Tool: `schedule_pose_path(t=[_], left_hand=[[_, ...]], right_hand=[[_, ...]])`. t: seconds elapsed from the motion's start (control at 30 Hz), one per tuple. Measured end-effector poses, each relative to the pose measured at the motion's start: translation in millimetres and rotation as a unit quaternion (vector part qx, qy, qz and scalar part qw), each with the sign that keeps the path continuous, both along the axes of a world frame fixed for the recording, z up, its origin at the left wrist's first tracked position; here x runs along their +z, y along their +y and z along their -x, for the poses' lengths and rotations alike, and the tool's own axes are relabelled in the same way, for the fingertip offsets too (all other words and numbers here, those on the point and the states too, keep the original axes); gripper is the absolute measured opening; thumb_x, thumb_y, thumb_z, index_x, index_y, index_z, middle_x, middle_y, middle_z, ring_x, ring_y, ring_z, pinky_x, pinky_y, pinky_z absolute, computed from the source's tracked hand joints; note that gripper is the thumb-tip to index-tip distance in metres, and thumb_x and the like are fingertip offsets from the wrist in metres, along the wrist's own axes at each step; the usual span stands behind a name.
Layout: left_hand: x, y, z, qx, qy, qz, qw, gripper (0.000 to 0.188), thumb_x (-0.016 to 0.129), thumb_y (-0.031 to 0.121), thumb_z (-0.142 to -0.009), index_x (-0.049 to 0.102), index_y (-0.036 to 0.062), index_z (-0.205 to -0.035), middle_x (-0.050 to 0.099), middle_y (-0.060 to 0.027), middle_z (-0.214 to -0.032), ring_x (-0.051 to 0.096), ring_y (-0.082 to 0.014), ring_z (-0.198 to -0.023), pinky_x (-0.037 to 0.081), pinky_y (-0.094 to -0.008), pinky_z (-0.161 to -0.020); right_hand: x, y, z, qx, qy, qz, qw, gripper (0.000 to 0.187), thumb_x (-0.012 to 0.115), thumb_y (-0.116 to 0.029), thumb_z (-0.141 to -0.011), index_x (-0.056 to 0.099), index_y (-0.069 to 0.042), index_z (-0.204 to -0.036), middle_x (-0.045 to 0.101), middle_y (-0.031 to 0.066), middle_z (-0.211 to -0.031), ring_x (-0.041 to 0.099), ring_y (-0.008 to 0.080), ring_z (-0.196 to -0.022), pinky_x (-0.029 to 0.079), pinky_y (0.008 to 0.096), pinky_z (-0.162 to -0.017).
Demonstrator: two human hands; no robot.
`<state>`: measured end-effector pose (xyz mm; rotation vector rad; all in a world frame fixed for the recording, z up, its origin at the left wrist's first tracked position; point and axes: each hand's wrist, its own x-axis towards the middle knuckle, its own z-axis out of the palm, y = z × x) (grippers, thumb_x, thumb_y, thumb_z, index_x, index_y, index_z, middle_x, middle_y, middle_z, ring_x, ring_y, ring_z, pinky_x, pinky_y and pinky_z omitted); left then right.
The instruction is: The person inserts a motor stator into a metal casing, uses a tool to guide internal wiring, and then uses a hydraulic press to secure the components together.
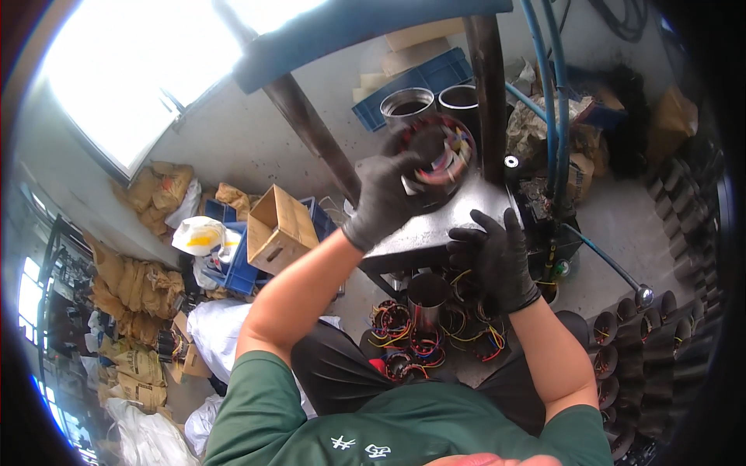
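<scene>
My left hand, in a black glove, is closed on a round motor stator with coloured wires bunched inside its ring. The stator is tilted above a shiny metal plate and is smeared by motion. My right hand, gloved in black too, is at the plate's right edge with fingers spread and nothing in them. Two metal cylinders stand open end up beyond the stator. A small white-topped round piece is at the right of the plate.
A blue press frame on dark posts spans overhead. Blue hoses and a ball-ended lever are on the right. Wired stators and a metal tube are below the plate. Dark tubes are stacked right; a cardboard box stands left.
</scene>
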<state>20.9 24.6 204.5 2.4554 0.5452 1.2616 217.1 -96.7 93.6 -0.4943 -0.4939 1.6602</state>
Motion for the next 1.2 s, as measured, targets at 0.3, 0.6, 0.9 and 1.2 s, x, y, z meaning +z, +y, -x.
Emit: schedule_pose_path(t=[0.3,0.6,0.9,1.2], left_hand=[[22.4,181.8,-2.6,0.195,-0.008,0.144,0.97,0.043,0.088,0.031,-0.083,0.077,0.0033,-0.113,0.079,-0.0152,-0.1,0.075,-0.0274,-0.096,0.056,-0.0357,-0.091],[19.8,193.2,-0.3,0.191,0.054,0.194,0.961,0.044,0.087,0.031,-0.085,0.075,0.0025,-0.117,0.08,-0.0152,-0.106,0.075,-0.0232,-0.099,0.056,-0.0361,-0.09],[38.2,149.3,-23.4,0.295,0.124,0.111,0.941,0.051,0.088,0.039,-0.078,0.078,0.0022,-0.111,0.078,-0.0209,-0.104,0.076,-0.0322,-0.099,0.057,-0.0403,-0.091],[43.2,162.3,-10.0,0.25,0.163,0.11,0.948,0.055,0.084,0.049,-0.083,0.078,0.0042,-0.114,0.079,-0.0187,-0.098,0.077,-0.0318,-0.092,0.057,-0.0417,-0.087]], right_hand=[[-12.4,-0.3,14.8,0.012,-0.047,-0.008,0.999,0.079,0.058,-0.068,-0.098,0.049,-0.003,-0.142,0.075,0.0178,-0.104,0.072,0.0267,-0.09,0.058,0.0403,-0.082],[-17.7,-1.3,17.7,0.044,-0.033,-0.005,0.998,0.065,0.064,-0.061,-0.098,0.058,-0.008,-0.134,0.075,0.0182,-0.103,0.072,0.0282,-0.093,0.056,0.0414,-0.087],[-15.5,-6.5,24.0,0.043,-0.071,0.017,0.996,0.051,0.077,-0.054,-0.089,0.069,-0.01,-0.113,0.074,0.0123,-0.096,0.07,0.0231,-0.085,0.061,0.0401,-0.084],[-6.2,-8.1,20.5,0.039,-0.091,0.015,0.995,0.051,0.076,-0.051,-0.089,0.073,-0.003,-0.102,0.074,0.0125,-0.093,0.071,0.0224,-0.085,0.057,0.0386,-0.085]])
